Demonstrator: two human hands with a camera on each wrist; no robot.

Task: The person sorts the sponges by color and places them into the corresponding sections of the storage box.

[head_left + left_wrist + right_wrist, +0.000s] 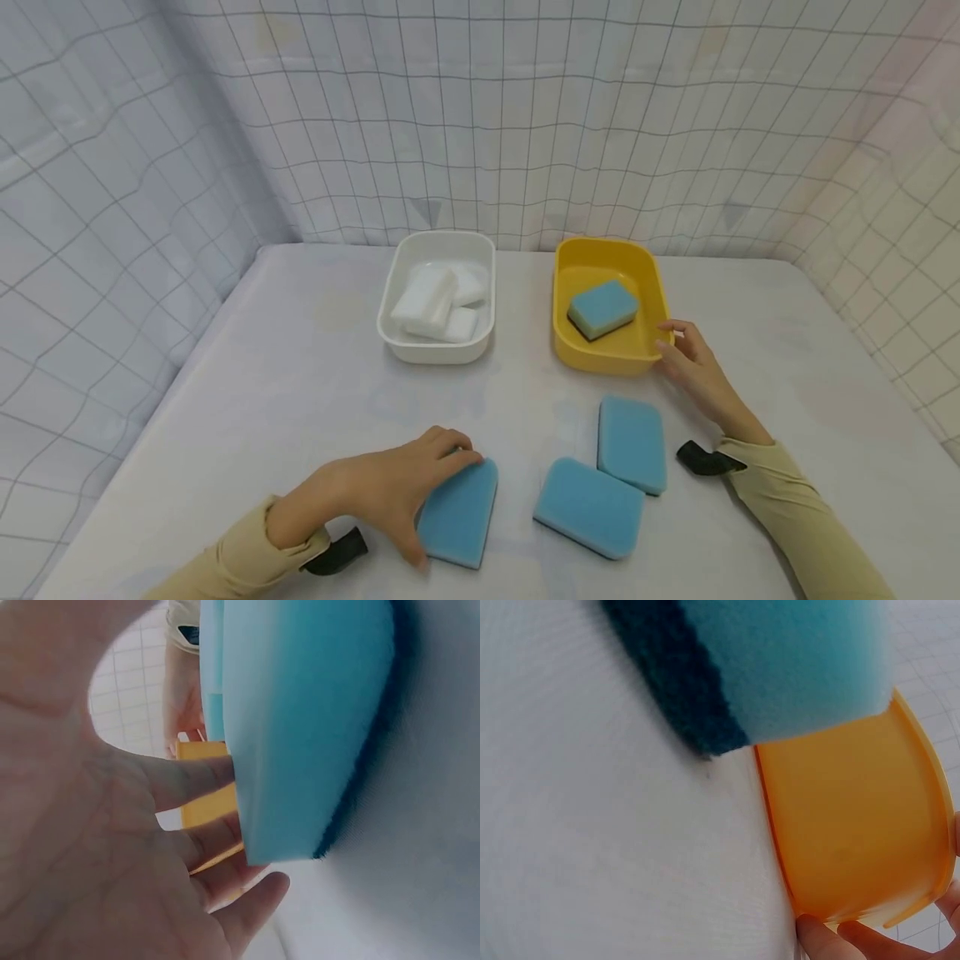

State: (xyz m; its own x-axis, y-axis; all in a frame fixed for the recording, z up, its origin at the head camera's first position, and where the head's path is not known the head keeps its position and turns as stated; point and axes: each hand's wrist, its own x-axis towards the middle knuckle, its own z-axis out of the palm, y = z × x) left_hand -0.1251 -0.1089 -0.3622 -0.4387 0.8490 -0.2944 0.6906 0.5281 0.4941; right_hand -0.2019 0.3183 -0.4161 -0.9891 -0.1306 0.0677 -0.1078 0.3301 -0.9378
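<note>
My left hand (pixel 401 483) spreads over the left side of a blue sponge (pixel 461 517), thumb by its near edge and fingertips at its far end. In the left wrist view, the fingers are extended beside the sponge (pixel 300 727), whose dark scouring layer faces the table; the palm stands apart from it. My right hand (pixel 693 367) holds the near right corner of a yellow bin (pixel 600 361), with fingers on its rim and outer wall. Inside the bin lies another blue sponge (pixel 603 307).
Two more blue sponges, one (pixel 632 444) behind the other (pixel 590 507), lie between the hands. A white bin (pixel 437 353) with several white pieces (pixel 426 300) stands left of the yellow one. Grid-patterned curtains (pixel 495 125) border the white table (pixel 315 367).
</note>
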